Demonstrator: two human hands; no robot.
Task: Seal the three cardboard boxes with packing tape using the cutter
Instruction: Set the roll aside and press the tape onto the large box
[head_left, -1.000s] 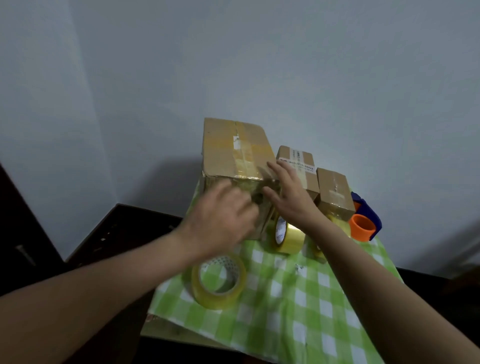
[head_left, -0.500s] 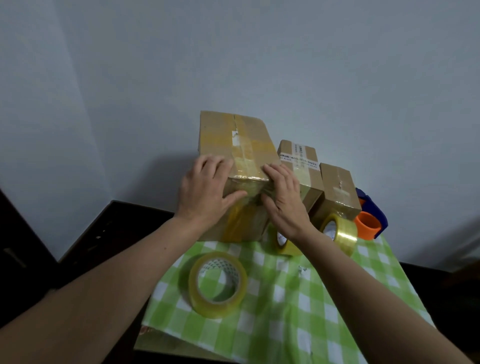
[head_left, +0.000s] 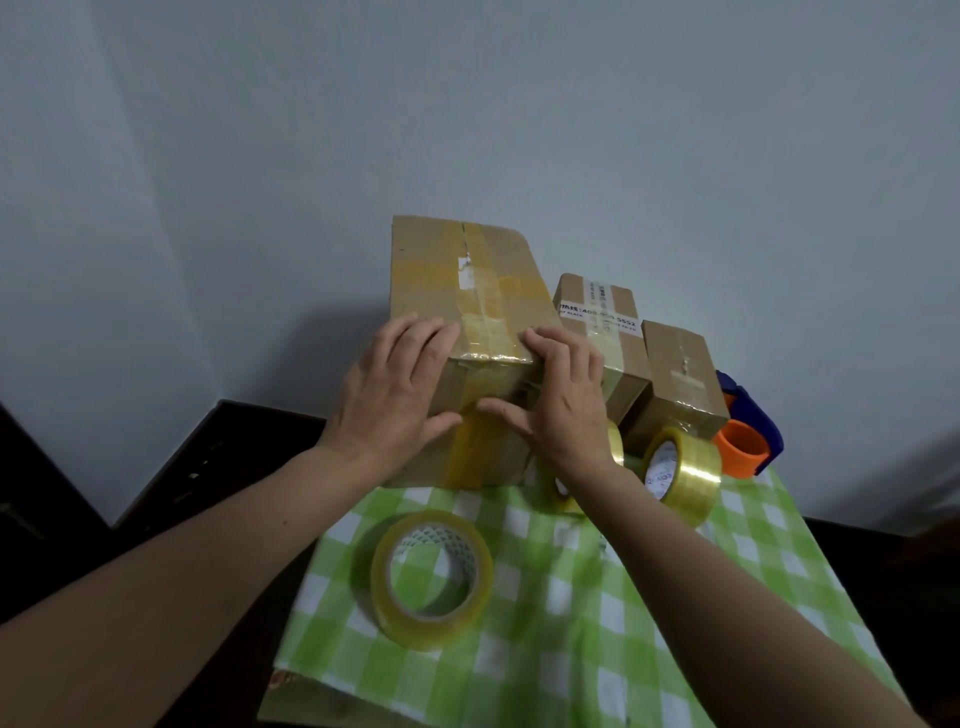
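Observation:
Three cardboard boxes stand in a row against the wall. The large box (head_left: 462, 280) at the left carries yellowish tape along its top and down its front. My left hand (head_left: 395, 395) and my right hand (head_left: 563, 400) lie flat over its front top edge, fingers on top and thumbs on the front face, either side of the tape strip. To its right are the medium box (head_left: 602, 317) with a white label and the small box (head_left: 680, 374). The blue and orange tape cutter (head_left: 748, 431) sits at the far right, behind the small box.
A clear tape roll (head_left: 431, 577) lies flat on the green checked cloth (head_left: 571, 623) near me. Another roll (head_left: 680, 473) stands on edge before the small box, and a third (head_left: 615, 447) is partly hidden behind my right wrist. Dark furniture surrounds the table.
My left hand has come up from the box's front face onto its top edge. Both hands have spread apart and now press flat on either side of the tape strip.

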